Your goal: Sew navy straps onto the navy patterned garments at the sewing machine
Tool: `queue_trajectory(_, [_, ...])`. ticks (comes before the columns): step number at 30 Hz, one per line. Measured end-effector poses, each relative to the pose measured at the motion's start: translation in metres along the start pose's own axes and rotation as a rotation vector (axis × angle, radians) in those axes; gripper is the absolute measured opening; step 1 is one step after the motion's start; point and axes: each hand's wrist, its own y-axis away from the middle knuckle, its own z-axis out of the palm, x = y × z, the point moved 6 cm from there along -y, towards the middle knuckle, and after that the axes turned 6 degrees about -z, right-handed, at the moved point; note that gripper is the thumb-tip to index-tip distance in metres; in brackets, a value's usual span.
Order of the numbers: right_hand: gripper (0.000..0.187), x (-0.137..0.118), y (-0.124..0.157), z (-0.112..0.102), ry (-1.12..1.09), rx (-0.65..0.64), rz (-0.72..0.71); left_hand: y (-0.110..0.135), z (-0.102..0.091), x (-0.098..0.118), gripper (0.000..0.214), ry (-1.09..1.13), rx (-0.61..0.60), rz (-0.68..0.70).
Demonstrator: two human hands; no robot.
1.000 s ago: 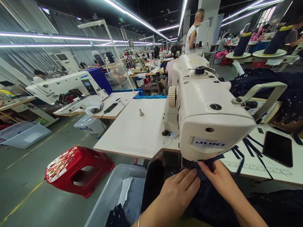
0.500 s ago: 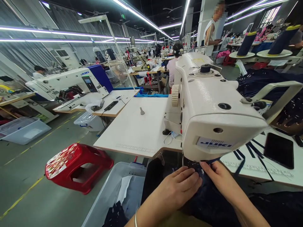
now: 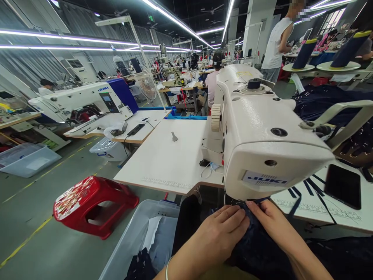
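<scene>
Below the head of a white JUKI sewing machine (image 3: 279, 159), both hands are on dark navy fabric (image 3: 253, 252). My left hand (image 3: 224, 231) lies with its fingers together and bent over the cloth. My right hand (image 3: 269, 217) pinches the cloth's edge between thumb and fingers, close to the machine's needle area. A strip of navy tape runs by the right fingertips. The needle and presser foot are hidden behind the machine head and the fingers. The fabric hangs down over my lap.
A black phone (image 3: 343, 186) and cut navy straps (image 3: 314, 186) lie on the table at right. A small metal piece (image 3: 174, 136) lies on the white tabletop (image 3: 157, 159). To the left are a red stool (image 3: 96, 206) and a plastic bin (image 3: 125, 241). Thread cones (image 3: 304, 54) stand behind.
Both hands stay at nearly the same spot on the fabric. In the background, the standing person in a white top has moved to the right. The view has shifted slightly.
</scene>
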Motion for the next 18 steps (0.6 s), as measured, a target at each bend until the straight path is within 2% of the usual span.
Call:
queue_trajectory(8, [0.043,-0.001,0.002,-0.004,-0.174,0.026,-0.017,-0.003,0.005,0.003,0.032,-0.009,0.015,-0.153])
queue_trajectory(13, [0.041,-0.015,-0.012,-0.008,0.061,0.059,-0.141,0.003,0.013,0.01,0.036,-0.158,0.032,-0.132])
queue_trajectory(18, [0.032,-0.023,-0.028,-0.005,0.217,-0.012,-0.274,0.003,0.018,0.018,0.043,-0.353,0.065,-0.119])
